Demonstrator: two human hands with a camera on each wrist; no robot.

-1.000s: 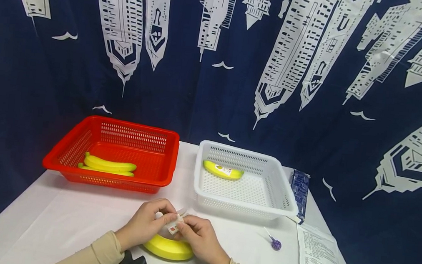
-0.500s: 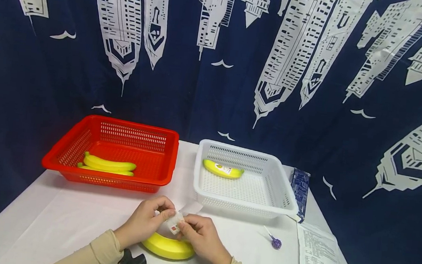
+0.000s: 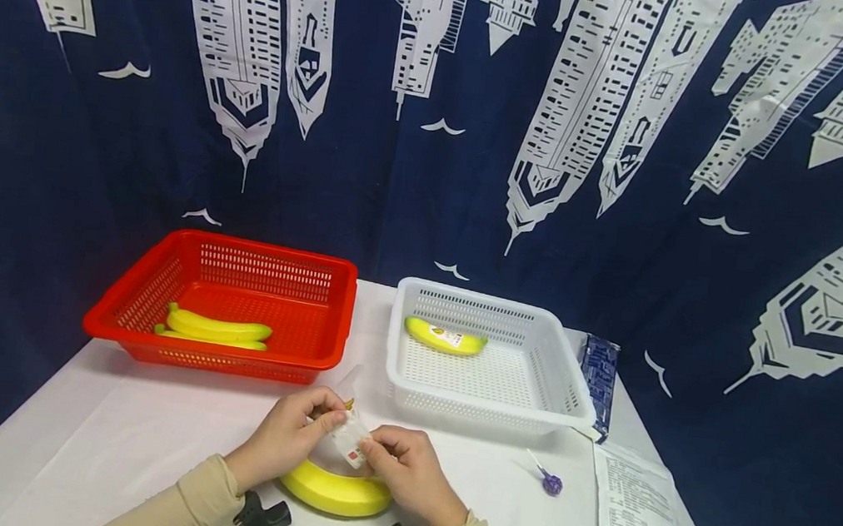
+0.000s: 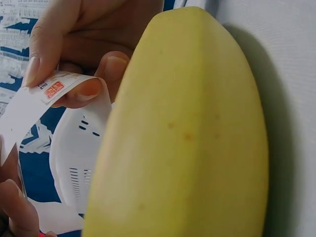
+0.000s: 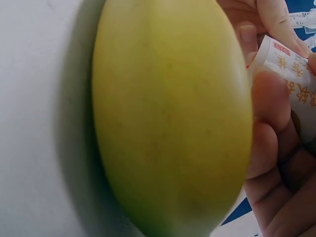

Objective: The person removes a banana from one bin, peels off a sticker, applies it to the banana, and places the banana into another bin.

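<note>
Above a yellow banana (image 3: 336, 494), both hands hold a white sticker label (image 3: 351, 439) with red and orange print. My left hand (image 3: 284, 435) pinches its upper left end between thumb and fingers. The lower right end is pinched by my right hand (image 3: 414, 475). In the left wrist view the label (image 4: 54, 89) bends over a fingertip of the right hand. Orange characters show on the label (image 5: 291, 69) in the right wrist view. A thin translucent strip sticks up behind the left fingers. The banana lies on the table just below the hands, partly covered by the right hand.
A red basket (image 3: 331, 347) with two bananas (image 3: 216, 329) stands at the back left. Right of it, a white basket (image 3: 483, 415) holds a banana with a label (image 3: 445, 339). A purple lollipop (image 3: 551, 484), a white packet (image 3: 641, 508) and a blue packet (image 3: 597, 383) lie at the right.
The left hand has shifted slightly up and left, and more of the label shows between the hands. The thin strip that pointed up to the right now stands behind the left fingers.
</note>
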